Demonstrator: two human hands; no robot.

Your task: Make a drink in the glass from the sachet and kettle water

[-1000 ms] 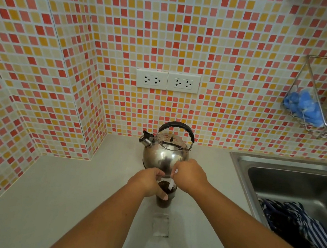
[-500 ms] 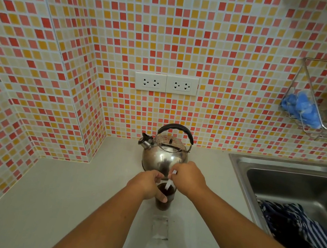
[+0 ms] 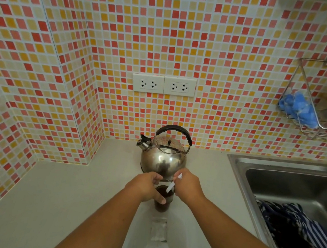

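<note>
A glass (image 3: pixel 162 202) of dark brown drink stands on the pale counter, just in front of the steel kettle (image 3: pixel 163 157). My left hand (image 3: pixel 145 186) wraps around the glass's left side and rim. My right hand (image 3: pixel 187 184) pinches a thin white stick (image 3: pixel 170 186) that slants down into the drink. A pale, flat sachet (image 3: pixel 159 229) lies on the counter directly below the glass, between my forearms. The kettle's black handle is upright and its spout points left.
A steel sink (image 3: pixel 292 179) at the right holds a dark striped cloth (image 3: pixel 298 235). A wire rack (image 3: pixel 320 113) on the tiled wall carries a blue scrubber. Two white double sockets (image 3: pixel 164 84) sit above the kettle. The tiled wall juts out at the left corner.
The white stick in my right hand has shifted inside the glass. Both hands stay at the glass. The head view has tilted slightly, so everything sits a little lower.
</note>
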